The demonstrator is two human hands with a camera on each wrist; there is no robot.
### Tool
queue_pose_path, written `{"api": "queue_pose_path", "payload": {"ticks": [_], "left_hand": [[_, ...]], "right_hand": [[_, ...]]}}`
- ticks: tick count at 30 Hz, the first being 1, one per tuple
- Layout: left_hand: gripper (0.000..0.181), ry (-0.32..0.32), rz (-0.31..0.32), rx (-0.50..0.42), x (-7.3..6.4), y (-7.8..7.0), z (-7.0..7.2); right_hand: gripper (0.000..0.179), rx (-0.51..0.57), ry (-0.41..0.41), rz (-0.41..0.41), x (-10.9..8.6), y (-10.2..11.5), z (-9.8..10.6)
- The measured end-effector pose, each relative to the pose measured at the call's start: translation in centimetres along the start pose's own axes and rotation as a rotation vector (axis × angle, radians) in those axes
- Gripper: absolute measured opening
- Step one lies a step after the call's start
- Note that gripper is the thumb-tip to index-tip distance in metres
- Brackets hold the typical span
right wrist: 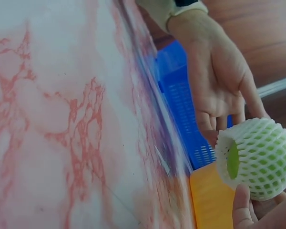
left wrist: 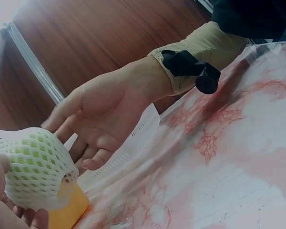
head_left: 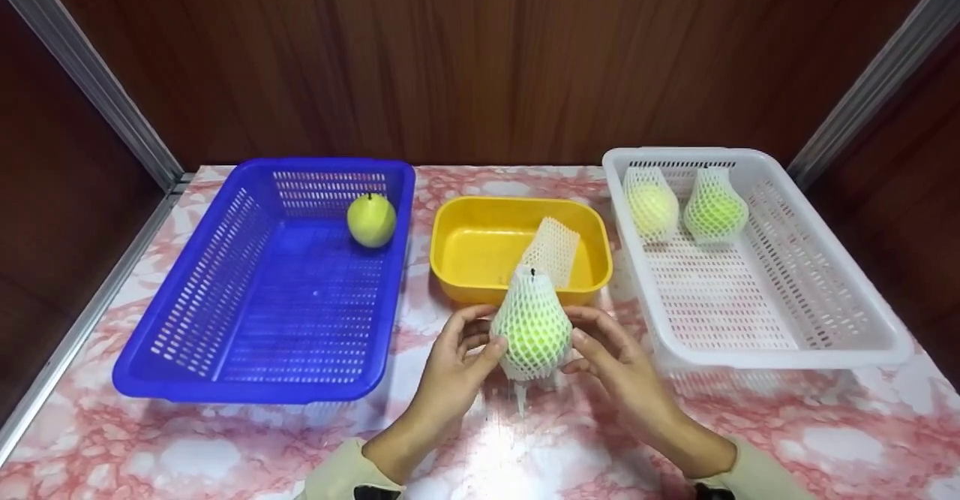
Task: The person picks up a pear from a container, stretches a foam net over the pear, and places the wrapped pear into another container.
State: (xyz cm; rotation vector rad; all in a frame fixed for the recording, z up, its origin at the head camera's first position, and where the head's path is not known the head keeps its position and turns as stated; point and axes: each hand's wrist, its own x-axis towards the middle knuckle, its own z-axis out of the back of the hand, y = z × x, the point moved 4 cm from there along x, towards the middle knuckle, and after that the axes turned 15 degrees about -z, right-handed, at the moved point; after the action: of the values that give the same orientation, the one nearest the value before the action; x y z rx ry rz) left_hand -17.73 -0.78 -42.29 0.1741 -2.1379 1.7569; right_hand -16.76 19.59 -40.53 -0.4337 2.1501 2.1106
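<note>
A green pear (head_left: 534,331) wrapped in a white foam net (head_left: 531,282) is held upright between two hands above the marbled table (head_left: 202,451), in front of the yellow tub (head_left: 442,271), part of whose near wall it hides. The left hand (head_left: 450,372) is curled against one side of the pear, its thumb on the front and its fingers spaced round the edge. The right hand (head_left: 630,380) holds the opposite side, thumb at the edge; how firmly its fingers press behind is hard to tell, since the pear covers their tips. The right wrist view shows bare green skin through the open bottom of the net. A loose net (head_left: 553,248) leans inside the tub. To the left, a bare pear (head_left: 371,221) sits in the far right corner of the blue basket (head_left: 300,297); to the right, two netted pears (head_left: 716,215) stand side by side at the far end of the white basket (head_left: 847,356).
</note>
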Motion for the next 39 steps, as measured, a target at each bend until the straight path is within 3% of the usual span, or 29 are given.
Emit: {"api": "queue_pose_path", "payload": {"ticks": [8,12,16,22,29,33,39], "left_hand": [[0.076,0.116,0.079,-0.062,-0.4,0.3,-0.8],[0.078,0.172,0.05,-0.075,-0.5,0.3,-1.2],[0.072,0.151,0.036,-0.091,-0.4,0.0,-1.4],[0.048,0.049,0.059,-0.045,-0.5,-0.3,-0.8],[0.048,0.011,0.037,-0.054,-0.4,-0.2,-0.5],[0.059,0.037,0.026,-0.015,-0.3,-0.2,-0.5],[0.07,0.163,0.046,-0.055,-0.5,-0.2,-1.0]], "right_hand": [[0.055,-0.073,0.094,-0.002,-0.2,-0.4,-0.3],[0.061,-0.077,0.094,-0.033,-0.1,-0.5,-0.4],[0.058,-0.072,0.046,-0.03,0.0,-0.5,-0.3],[0.04,-0.004,-0.024,0.0,0.1,-0.3,0.1],[0.039,0.01,0.005,-0.024,0.1,-0.3,0.1],[0.049,-0.046,0.06,-0.02,-0.2,-0.3,-0.1],[0.066,-0.091,0.173,0.012,-0.3,-0.4,-0.6]]}}
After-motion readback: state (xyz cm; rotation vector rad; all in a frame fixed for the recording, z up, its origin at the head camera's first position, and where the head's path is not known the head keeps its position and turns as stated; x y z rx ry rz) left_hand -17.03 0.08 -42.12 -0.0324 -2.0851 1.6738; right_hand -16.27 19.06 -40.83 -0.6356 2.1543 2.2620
